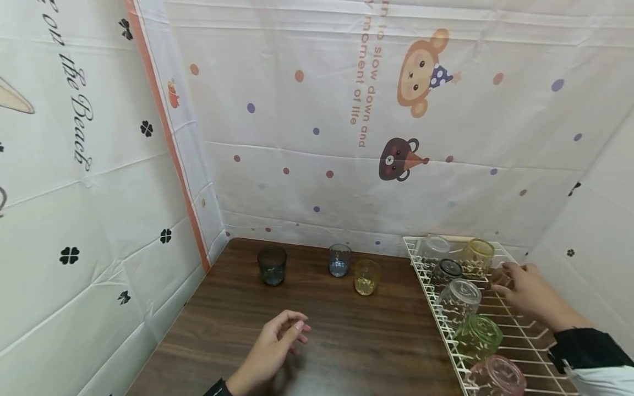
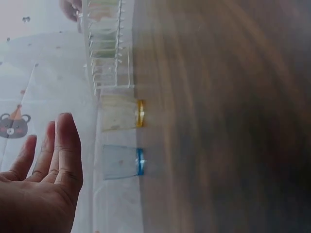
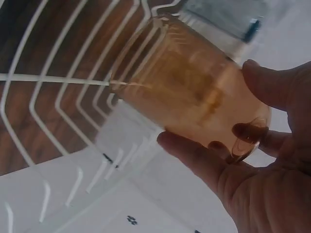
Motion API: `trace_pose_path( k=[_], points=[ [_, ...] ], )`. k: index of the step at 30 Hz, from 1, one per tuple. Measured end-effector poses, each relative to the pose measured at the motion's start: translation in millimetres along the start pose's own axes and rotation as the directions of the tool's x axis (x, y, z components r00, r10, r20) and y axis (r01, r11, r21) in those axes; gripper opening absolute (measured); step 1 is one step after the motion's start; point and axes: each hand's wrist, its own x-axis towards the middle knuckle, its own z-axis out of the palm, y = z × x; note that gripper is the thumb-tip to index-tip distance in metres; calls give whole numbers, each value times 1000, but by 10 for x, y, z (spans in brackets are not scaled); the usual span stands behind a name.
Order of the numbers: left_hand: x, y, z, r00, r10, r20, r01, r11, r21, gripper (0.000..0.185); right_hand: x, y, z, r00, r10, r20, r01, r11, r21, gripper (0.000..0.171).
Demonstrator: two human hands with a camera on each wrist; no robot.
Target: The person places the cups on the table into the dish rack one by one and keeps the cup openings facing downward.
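Note:
My right hand reaches into the far part of a white wire rack. In the right wrist view my right hand grips an amber glass lying on its side, thumb on one side and fingers on the other, against the rack wires. In the head view the amber glass is mostly hidden by the fingers. My left hand hovers over the brown table, fingers loosely curled and holding nothing. The left wrist view shows my left hand with relaxed fingers.
Three glasses stand upright on the table: a dark one, a blue one and a yellow one. Several glasses lie in the rack, among them a green one and a pink one. Printed sheets wall in the table.

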Motion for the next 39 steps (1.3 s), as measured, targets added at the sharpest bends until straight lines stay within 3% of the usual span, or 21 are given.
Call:
trace_pose_path(
  k=[6,20,26,32,39],
  points=[
    [-59,-100,95,998,-27,64,29,999,-36,40,30,78,139,1000,30,7,-30,999,37,66],
    [-109,-114,221,992,-77,103,87,991,-98,39,169,111,313,996,82,-36,-79,994,70,72],
    [-110,-104,227,991,-64,116,75,993,-93,41,123,120,331,991,73,-111,-66,995,69,63],
    [-112,-60,185,993,-35,109,42,997,-61,36,122,139,370,983,87,-162,-75,994,79,69],
    [-99,-39,184,993,-25,115,31,998,-51,35,219,131,387,983,98,-154,-88,993,74,59]
  ],
)
